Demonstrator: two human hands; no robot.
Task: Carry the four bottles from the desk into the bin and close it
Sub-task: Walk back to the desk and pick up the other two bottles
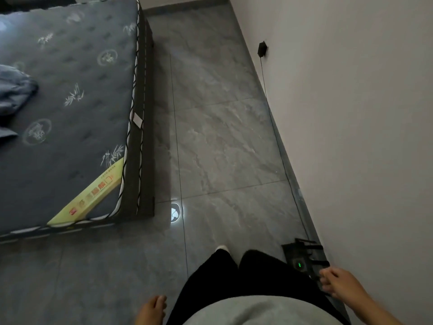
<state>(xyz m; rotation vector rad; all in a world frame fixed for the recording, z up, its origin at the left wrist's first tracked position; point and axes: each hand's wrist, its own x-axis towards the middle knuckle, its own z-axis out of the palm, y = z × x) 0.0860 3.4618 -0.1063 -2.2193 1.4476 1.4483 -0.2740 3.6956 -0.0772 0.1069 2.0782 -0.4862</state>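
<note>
The person stands on a grey tiled floor [222, 137], seen from above, with both hands hanging at the sides and holding nothing. The left hand [151, 309] sits low by the left hip, its fingers [161, 301] loosely curled and relaxed. The right hand [337, 283] hangs by the right hip, its fingers [326, 281] also slack and lightly bent, empty.

No bottles, table or bin show in this view, so where they lie and which way they point cannot be told.

A bare dark mattress [70, 113] on its bed base fills the upper left, with a crumpled blue cloth [14, 92] on it. Along the right runs a pale wall [351, 113]; a black router [302, 258] with a green light sits on the floor against it, just beside the right hand, and a thin cable [273, 118] climbs to a black plug [262, 49]. A small bright spot of light [176, 212] lies on the floor near the bed's corner.
</note>
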